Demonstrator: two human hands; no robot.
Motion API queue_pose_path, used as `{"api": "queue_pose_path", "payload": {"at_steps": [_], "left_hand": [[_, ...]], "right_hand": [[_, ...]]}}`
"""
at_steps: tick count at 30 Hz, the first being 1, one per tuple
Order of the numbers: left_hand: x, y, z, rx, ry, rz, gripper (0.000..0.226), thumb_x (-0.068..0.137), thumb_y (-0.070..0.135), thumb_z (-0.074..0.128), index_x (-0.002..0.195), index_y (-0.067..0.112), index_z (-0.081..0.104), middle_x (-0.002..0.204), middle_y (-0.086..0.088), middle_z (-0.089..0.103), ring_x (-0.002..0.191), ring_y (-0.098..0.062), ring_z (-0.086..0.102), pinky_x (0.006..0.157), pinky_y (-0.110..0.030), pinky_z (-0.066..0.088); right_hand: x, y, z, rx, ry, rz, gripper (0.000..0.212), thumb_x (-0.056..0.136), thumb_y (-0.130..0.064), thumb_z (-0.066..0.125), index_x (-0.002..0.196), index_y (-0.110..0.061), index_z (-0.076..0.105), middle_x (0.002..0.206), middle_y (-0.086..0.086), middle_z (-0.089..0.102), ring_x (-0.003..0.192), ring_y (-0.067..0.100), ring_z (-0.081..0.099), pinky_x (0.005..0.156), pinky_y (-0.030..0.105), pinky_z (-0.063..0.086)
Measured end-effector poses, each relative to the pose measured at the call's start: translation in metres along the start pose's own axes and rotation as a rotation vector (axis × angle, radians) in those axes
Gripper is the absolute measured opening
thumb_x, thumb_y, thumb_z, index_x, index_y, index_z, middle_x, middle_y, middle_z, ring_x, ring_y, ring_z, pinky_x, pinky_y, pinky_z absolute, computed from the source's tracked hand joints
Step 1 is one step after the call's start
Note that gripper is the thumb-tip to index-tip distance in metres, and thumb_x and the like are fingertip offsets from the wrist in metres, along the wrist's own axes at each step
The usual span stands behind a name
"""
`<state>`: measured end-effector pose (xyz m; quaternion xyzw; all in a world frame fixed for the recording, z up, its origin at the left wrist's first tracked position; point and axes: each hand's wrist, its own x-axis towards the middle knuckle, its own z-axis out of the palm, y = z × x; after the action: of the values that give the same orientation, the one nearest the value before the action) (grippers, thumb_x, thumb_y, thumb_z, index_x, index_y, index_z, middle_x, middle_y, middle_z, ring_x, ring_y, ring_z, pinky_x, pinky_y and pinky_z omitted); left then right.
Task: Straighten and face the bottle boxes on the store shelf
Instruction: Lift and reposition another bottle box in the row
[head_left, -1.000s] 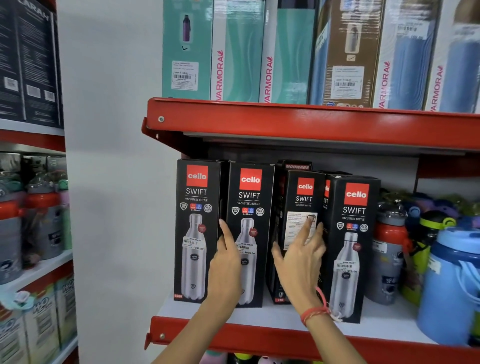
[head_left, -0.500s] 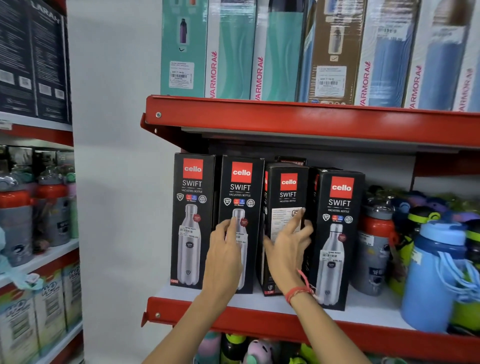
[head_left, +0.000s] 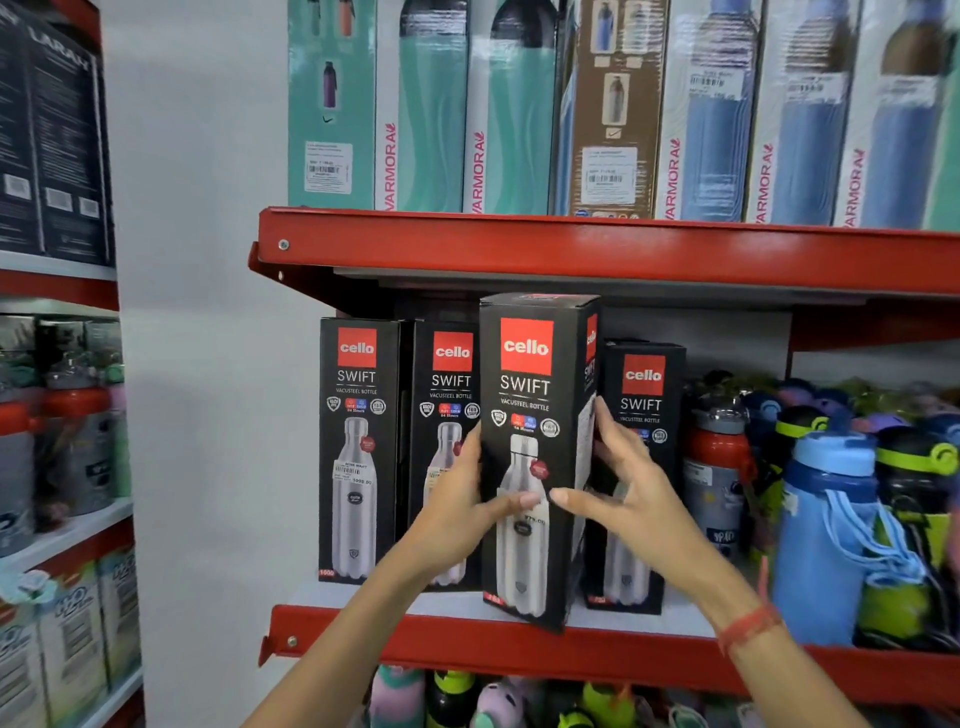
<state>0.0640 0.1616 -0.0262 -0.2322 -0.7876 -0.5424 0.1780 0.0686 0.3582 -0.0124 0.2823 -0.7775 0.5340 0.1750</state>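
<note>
Several black Cello Swift bottle boxes stand on the red-edged middle shelf. The third box is pulled forward past the shelf's front edge, its front panel facing me. My left hand grips its left side with the thumb across the front. My right hand holds its right side, fingers spread along the edge. Left of it stand the first box and the second box, both facing front. The fourth box stands behind my right hand, set further back.
Loose bottles, a red-capped one and a blue jug, crowd the shelf to the right. Tall Varmora boxes fill the upper shelf. A white pillar and another rack lie to the left. More bottles sit below.
The third box has been turned from showing its side to showing its front, and pulled forward out of the row. Both hands moved from flat on the boxes to gripping it.
</note>
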Motion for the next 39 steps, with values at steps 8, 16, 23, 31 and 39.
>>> {"api": "queue_pose_path", "payload": {"at_steps": [8,16,23,31,39], "left_hand": [[0.033,-0.013,0.039,0.172,0.185,-0.096,0.082,0.086,0.016,0.066,0.149,0.024,0.013,0.112,0.012,0.058,0.080,0.017,0.060,0.064,-0.001,0.039],[0.067,-0.042,0.061,0.286,0.237,-0.259,0.076,0.085,0.002,0.057,0.145,0.018,0.013,0.123,-0.015,0.062,0.103,-0.030,0.065,0.089,-0.043,0.052],[0.064,-0.035,0.062,0.389,0.147,-0.212,0.091,0.090,-0.001,0.043,0.146,0.021,-0.025,0.156,-0.023,0.015,0.116,-0.041,0.053,0.096,-0.045,0.046],[0.035,-0.014,0.002,0.255,0.281,0.171,0.044,0.096,0.016,0.045,0.141,0.016,0.042,0.140,-0.001,0.053,0.127,-0.014,0.050,0.107,-0.037,0.042],[-0.027,-0.072,-0.102,0.126,0.718,0.076,0.025,0.098,0.035,0.036,0.118,0.031,0.051,0.122,0.009,0.050,0.117,-0.006,0.045,0.102,-0.033,0.039]], "right_hand": [[0.047,0.022,0.018,-0.272,0.029,0.133,0.098,0.090,0.000,0.057,0.149,-0.036,-0.012,0.142,-0.004,0.047,0.120,0.010,0.049,0.098,0.023,0.038],[0.061,0.044,0.037,-0.392,0.155,0.211,0.091,0.091,0.005,0.050,0.149,-0.024,-0.014,0.152,0.009,0.037,0.123,0.022,0.053,0.091,0.023,0.040],[0.063,0.045,0.052,-0.505,0.255,0.186,0.092,0.090,0.004,0.047,0.150,-0.023,-0.016,0.159,0.007,0.021,0.112,0.024,0.058,0.074,0.022,0.041],[0.064,-0.007,0.073,-0.296,0.466,-0.079,0.052,0.097,-0.014,0.047,0.146,-0.022,0.032,0.144,0.002,0.043,0.115,0.008,0.052,0.090,0.021,0.043],[0.043,0.000,0.164,0.188,0.108,0.136,0.022,0.093,-0.044,0.049,0.113,-0.045,0.059,0.122,-0.015,0.065,0.113,0.012,0.062,0.101,0.041,0.048]]}}
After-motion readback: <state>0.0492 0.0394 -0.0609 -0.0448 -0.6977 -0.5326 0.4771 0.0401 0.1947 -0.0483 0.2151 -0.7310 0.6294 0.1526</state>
